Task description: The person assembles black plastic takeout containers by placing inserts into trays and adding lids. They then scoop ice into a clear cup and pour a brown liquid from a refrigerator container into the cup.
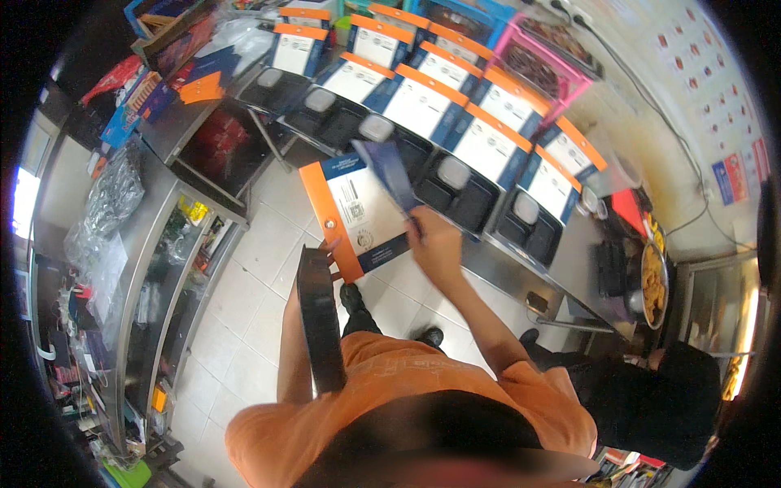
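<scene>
The right hand [437, 248] is clenched around the lower end of a dark blue cardboard panel [390, 172], which is blurred; whether it belongs to the packaging beside it I cannot tell. The left hand [330, 246] is mostly hidden; its visible fingers grip the orange edge of a flat white, blue and orange printed cardboard sleeve [364, 209]. This sleeve is held tilted in the air before the body, above the floor, with the dark blue panel crossing its upper right corner. A black rectangular plastic tray [319, 317] stands on its side along the left forearm, its upper end just beside the left hand.

Beyond the hands, a long stainless steel table [506, 278] carries a row of black compartmented plastic trays [476, 203], at least 5 of them bearing small square whitish cups [453, 173]. Behind these trays lean more white, blue and orange sleeves [492, 144], in overlapping rows.

Farther back are a pink plastic crate [579, 84] and a blue plastic crate [490, 11]. To the right sits a round metal pan of golden-brown food [653, 285]; nearer, 1 other person in dark clothing [651, 403] is partly visible. On the left, crumpled clear plastic [110, 195] lies on a steel shelf unit [150, 236].
</scene>
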A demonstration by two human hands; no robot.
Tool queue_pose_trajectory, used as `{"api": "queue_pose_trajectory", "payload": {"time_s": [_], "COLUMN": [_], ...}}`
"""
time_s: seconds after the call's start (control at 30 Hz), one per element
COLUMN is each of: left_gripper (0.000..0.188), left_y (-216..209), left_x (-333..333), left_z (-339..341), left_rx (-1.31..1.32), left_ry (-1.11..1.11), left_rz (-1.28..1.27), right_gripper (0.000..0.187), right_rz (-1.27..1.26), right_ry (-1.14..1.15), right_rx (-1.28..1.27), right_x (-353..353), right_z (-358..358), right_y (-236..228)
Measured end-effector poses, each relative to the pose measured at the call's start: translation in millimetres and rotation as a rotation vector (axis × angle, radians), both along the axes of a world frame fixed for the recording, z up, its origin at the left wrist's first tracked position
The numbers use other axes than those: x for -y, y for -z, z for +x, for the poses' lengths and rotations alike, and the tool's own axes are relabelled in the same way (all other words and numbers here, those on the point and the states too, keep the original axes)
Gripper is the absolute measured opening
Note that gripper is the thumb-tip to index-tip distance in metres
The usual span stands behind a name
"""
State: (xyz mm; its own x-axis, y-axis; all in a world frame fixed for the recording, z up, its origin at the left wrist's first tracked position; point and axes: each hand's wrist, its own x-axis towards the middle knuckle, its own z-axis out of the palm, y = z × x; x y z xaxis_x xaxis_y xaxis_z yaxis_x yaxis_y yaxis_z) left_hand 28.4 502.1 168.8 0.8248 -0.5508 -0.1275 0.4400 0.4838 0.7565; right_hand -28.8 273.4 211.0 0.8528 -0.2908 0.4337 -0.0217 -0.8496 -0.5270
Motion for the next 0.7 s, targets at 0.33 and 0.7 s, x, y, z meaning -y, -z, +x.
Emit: {"api": "queue_pose_trajectory", "payload": {"time_s": [0.33,0.7], "left_gripper": [0.016,0.014], "left_y": [-10.9,-19.4], "left_x": [148.1,260.5], "left_z": [-151.9,-235.5], "left_rx": [0.052,0.138], "left_ry": [0.305,0.567], "left_rz": [0.046,0.104], "right_gripper": [0.070,0.067], "right_rz": [1.580,1.647], "right_ry": [-0.079,0.037], "right_rx": [0.430,0.717], "right_x": [167.2,192.3], "right_z": [-308.7,-396.3], "right_y": [-4.5,53.6]}}
